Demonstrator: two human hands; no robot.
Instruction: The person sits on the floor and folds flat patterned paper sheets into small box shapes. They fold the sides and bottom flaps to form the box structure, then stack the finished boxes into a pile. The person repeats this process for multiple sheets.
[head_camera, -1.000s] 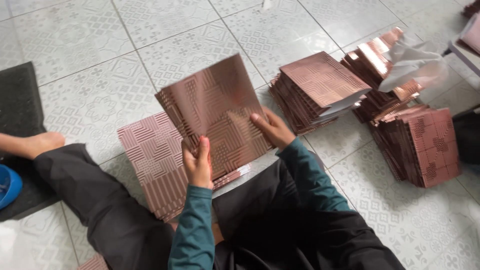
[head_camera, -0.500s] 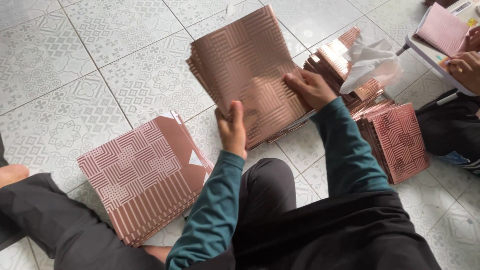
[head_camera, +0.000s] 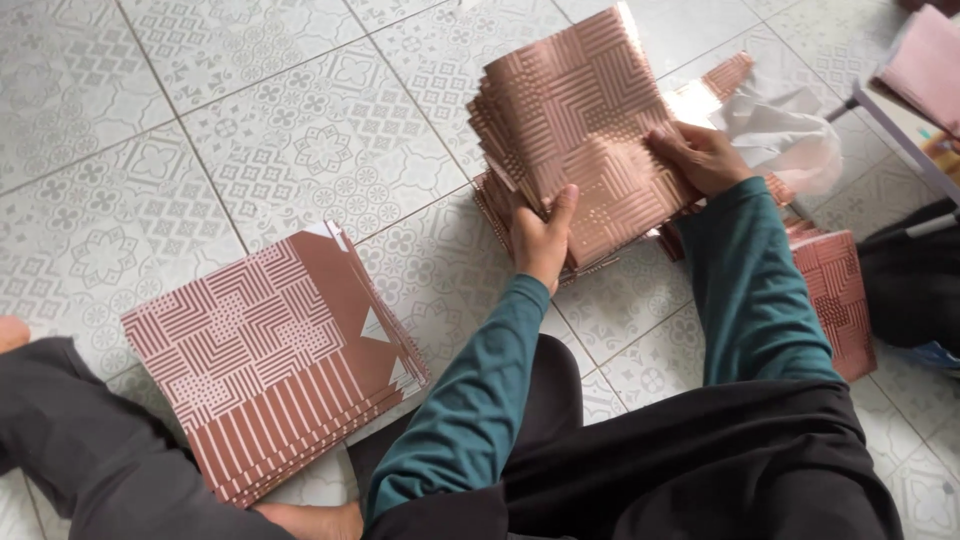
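Both my hands hold a thick bundle of flat copper-pink patterned cards (head_camera: 575, 120), just above another pile of the same cards on the floor. My left hand (head_camera: 542, 238) grips the bundle's near left edge, thumb on top. My right hand (head_camera: 703, 155) presses on its right side. I wear teal sleeves and sit on the tiled floor. A separate pile of the same patterned cards (head_camera: 265, 365) lies by my left knee, not touched.
More stacks of these cards (head_camera: 835, 295) lie at the right, partly behind my right arm, with a crumpled clear plastic wrap (head_camera: 785, 130) on them. Pale pink sheets (head_camera: 925, 65) rest at the top right, near another person's dark clothing (head_camera: 910, 285). Patterned floor tiles (head_camera: 250, 130) surround everything.
Both hands carried the bundle from over the pile by my knee to the right, over the stack beside the plastic wrap. The view swung right, too.
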